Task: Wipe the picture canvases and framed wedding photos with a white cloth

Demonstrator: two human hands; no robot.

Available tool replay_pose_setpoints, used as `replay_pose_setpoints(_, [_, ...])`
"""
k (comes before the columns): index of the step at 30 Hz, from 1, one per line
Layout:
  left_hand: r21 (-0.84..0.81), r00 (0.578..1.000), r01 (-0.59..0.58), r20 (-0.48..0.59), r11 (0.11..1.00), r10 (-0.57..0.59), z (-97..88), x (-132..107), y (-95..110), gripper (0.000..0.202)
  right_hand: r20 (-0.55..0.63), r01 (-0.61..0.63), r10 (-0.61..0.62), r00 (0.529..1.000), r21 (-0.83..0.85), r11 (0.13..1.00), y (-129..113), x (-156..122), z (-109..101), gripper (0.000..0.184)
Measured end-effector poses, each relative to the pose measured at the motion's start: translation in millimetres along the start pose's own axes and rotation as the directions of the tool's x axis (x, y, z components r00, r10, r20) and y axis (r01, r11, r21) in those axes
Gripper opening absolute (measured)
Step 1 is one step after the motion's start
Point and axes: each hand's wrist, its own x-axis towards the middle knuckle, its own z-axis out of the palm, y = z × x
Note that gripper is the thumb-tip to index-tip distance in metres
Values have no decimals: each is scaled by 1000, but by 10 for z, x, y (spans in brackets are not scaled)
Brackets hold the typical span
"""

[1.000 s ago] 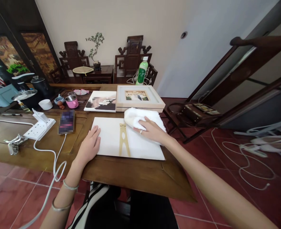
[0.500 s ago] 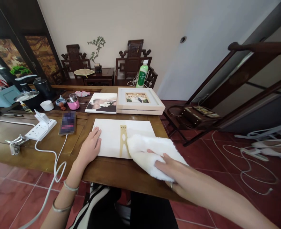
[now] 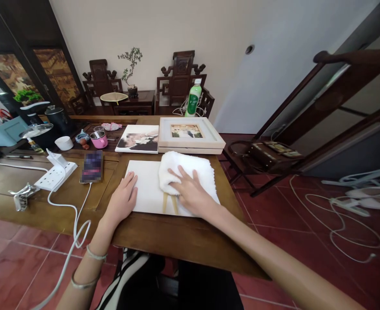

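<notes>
A person seated at a wooden table (image 3: 164, 239) presses the right hand (image 3: 191, 194) flat on a fluffy white cloth (image 3: 193, 168) at the centre of the frame, fingers spread and open rather than gripping. The cloth lies bunched over the upper right part of a white panel (image 3: 146, 189), which rests flat on the table just below centre; the cloth's right edge spills past the panel onto the wood. Two legs of a pale wooden strut (image 3: 164, 203) on the panel show below the cloth, just left of the right wrist. The left hand (image 3: 123, 199), palm down with fingers loosely extended and holding nothing, rests on the panel's left edge.

Just above the panel, close against the cloth, a pale framed photograph (image 3: 190, 134) lies face up, with an unframed print (image 3: 138, 138) beside it to the left. Further left a phone (image 3: 92, 165) lies on the table, a white cable (image 3: 76, 224) trailing from its lower end toward the bottom edge of the frame, and a white power strip (image 3: 56, 174) sits just left of it. A pink pot (image 3: 98, 139) stands at upper left of centre near a white bowl (image 3: 63, 143); a green bottle (image 3: 193, 100) stands above the framed photograph, at the table's far end
</notes>
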Motion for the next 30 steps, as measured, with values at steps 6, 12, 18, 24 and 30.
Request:
replay_pose_setpoints(6, [1,1000,-3,-1,1000,3,16,4,-11,47,123,198,-211,970,108,974,-464,-684,7,61])
replay_pose_setpoints(12, [-4,1000,-6,-13,1000,6,27,12,-18,47,176,313,-345,922,187,931,-272,-881,-146,68])
replay_pose_setpoints(18, [-3,1000,-1,4,1000,1,10,10,-8,48,14,229,-237,971,196,953,285,-332,-141,54])
replay_pose_setpoints(24, [-26,1000,-2,-5,1000,2,7,4,-19,46,-67,4,2,998,92,996,317,300,-25,63])
replay_pose_setpoints(30, [-71,999,30,-26,997,-32,0,17,-23,47,50,-21,20,999,27,999,-209,98,-29,67])
